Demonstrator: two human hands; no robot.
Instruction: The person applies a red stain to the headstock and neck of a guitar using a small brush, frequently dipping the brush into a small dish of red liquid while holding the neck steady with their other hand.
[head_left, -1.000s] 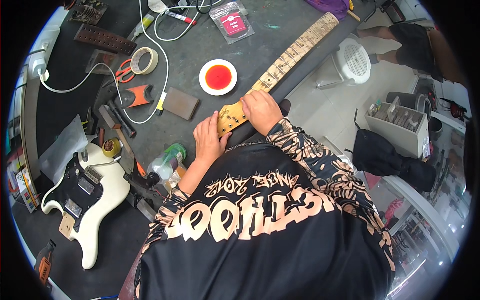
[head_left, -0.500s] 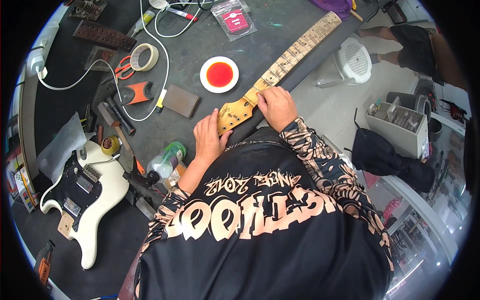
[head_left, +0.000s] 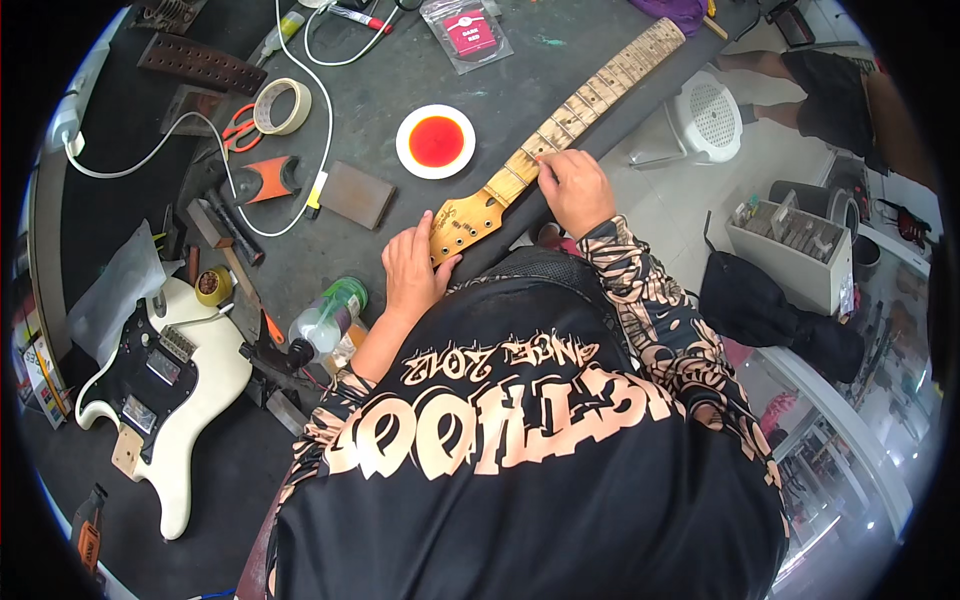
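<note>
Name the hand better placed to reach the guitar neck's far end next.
Probably the right hand: its fingertips are at the fretboard, closer to that end, while the left hand holds the headstock.

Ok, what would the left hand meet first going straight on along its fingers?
Beyond the headstock it touches, the left hand would probably meet the white dish of red liquid first; depth unclear.

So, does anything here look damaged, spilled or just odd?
The guitar neck looks odd: dark, uneven blotches mar its pale fretboard, though I can't tell whether that's wear, stain or grain. The white guitar body at left also lacks a neck. The red liquid sits within its white dish, no red spill visible.
</note>
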